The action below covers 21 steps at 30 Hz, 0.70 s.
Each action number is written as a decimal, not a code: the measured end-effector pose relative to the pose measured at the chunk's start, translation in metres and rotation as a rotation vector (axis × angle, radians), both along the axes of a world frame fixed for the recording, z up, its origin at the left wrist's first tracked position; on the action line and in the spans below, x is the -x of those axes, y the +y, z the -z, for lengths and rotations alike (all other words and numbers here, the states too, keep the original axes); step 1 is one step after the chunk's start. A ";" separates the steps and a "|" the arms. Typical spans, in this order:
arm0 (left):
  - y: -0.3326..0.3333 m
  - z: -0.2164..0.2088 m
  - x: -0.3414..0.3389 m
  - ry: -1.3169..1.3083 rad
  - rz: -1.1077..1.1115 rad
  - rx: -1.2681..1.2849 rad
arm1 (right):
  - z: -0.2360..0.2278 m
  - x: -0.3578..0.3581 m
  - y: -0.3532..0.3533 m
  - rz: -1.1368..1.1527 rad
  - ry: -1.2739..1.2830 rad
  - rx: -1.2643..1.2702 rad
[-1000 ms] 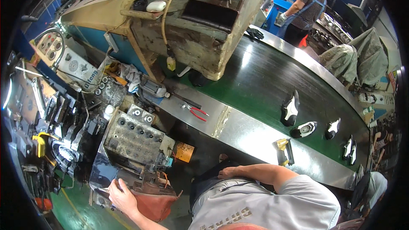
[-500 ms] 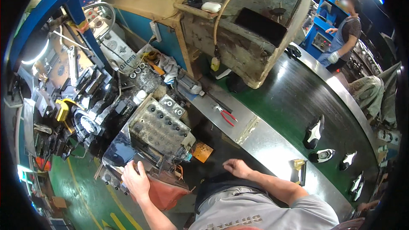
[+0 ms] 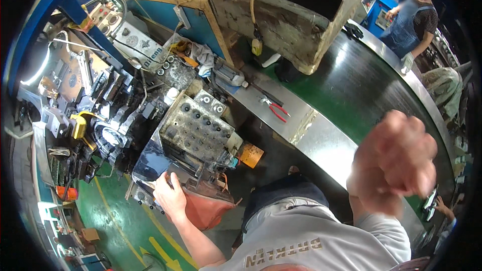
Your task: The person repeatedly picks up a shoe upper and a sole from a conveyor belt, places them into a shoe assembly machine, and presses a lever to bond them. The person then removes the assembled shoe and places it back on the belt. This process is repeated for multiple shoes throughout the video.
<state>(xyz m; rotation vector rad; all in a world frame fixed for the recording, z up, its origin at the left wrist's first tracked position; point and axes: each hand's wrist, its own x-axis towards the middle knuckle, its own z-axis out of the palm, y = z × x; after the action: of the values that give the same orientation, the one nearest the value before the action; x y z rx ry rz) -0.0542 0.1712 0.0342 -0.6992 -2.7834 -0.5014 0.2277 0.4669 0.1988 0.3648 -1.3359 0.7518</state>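
My left hand (image 3: 169, 194) lies on the edge of a dark glossy panel (image 3: 152, 165) on the machine, fingers spread, holding nothing. Beneath it hangs a reddish-brown cloth or leather piece (image 3: 206, 210). My right hand (image 3: 394, 163) is raised close to the camera over the conveyor side, blurred, with its fingers curled into a fist. Nothing shows in it. Beside the panel stands a grimy metal block with rows of round knobs (image 3: 196, 126). Red-handled pliers (image 3: 277, 110) rest on the metal ledge (image 3: 329, 145).
A dark conveyor belt (image 3: 351, 83) curves along the right. Another person's hand (image 3: 444, 208) reaches toward a black-and-white shoe (image 3: 430, 201) there. A person in an apron (image 3: 409, 27) stands beyond the belt. Machine tooling (image 3: 108, 130) fills the left; a worn cabinet (image 3: 281, 30) stands ahead.
My right hand has risen from near my waist to the right, close to the camera, covering several shoes. The view has shifted; my left hand stays on the panel. Another person's hand has appeared at right.
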 end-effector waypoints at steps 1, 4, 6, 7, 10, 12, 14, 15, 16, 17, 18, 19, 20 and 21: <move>-0.001 0.000 0.000 0.004 -0.001 0.010 | -0.009 0.009 -0.011 0.091 0.144 -0.019; -0.005 0.001 0.001 0.016 -0.004 0.025 | -0.017 -0.005 -0.016 0.051 0.073 -0.177; -0.003 0.003 0.003 0.012 0.007 0.018 | -0.018 -0.013 -0.018 0.075 0.031 -0.213; -0.002 0.004 0.004 0.010 0.010 0.016 | -0.017 -0.017 -0.019 0.079 0.006 -0.221; -0.001 0.001 0.001 0.020 0.014 0.013 | -0.012 -0.024 -0.021 0.080 -0.043 -0.234; -0.001 0.005 0.003 0.020 0.023 0.007 | -0.010 -0.026 -0.023 0.086 -0.076 -0.237; -0.003 0.009 0.005 0.037 0.035 0.015 | -0.008 -0.028 -0.025 0.092 -0.106 -0.235; -0.003 0.008 0.005 0.035 0.037 0.020 | -0.007 -0.030 -0.028 0.096 -0.120 -0.227; -0.001 0.007 0.004 0.032 0.040 0.024 | -0.006 -0.031 -0.027 0.101 -0.133 -0.222; -0.002 0.006 0.004 0.031 0.039 0.027 | -0.005 -0.031 -0.027 0.100 -0.144 -0.217; -0.003 0.006 0.005 0.038 0.048 0.026 | -0.005 -0.031 -0.029 0.094 -0.156 -0.213; -0.004 0.006 0.004 0.040 0.051 0.031 | -0.003 -0.031 -0.028 0.095 -0.164 -0.207; -0.003 0.005 0.003 0.048 0.049 0.029 | -0.004 -0.031 -0.027 0.093 -0.165 -0.210; -0.004 0.003 0.002 0.057 0.046 0.026 | -0.002 -0.032 -0.029 0.082 -0.168 -0.204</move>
<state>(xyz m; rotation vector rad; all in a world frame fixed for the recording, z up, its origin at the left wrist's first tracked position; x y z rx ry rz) -0.0562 0.1677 0.0309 -0.7721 -2.7308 -0.4466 0.2593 0.4384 0.2010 0.4124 -1.5823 0.5890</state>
